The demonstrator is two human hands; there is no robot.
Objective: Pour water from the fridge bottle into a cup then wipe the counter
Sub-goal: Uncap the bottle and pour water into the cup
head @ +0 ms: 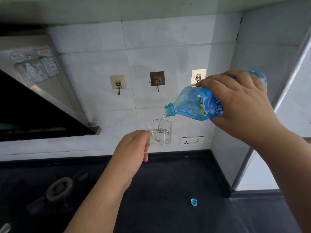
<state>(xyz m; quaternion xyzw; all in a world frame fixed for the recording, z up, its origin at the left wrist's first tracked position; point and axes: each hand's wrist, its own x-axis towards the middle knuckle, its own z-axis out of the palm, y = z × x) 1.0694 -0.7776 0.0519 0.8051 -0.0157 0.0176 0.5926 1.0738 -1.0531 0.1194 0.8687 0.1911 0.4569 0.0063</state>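
Head view: bottle (200, 105) neck tilted down-left

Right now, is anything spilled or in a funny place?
No spill shows. The water falls from the bottle straight into the cup, held up in the air by the left hand. Only the little blue cap lies loose on the dark counter.

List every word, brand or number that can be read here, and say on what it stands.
Blue bottle label: Chinese characters in white and green print, partly covered by the right hand, not readable.
Range hood round sticker: red letters, too blurred to read.
Other hood stickers: print too small.
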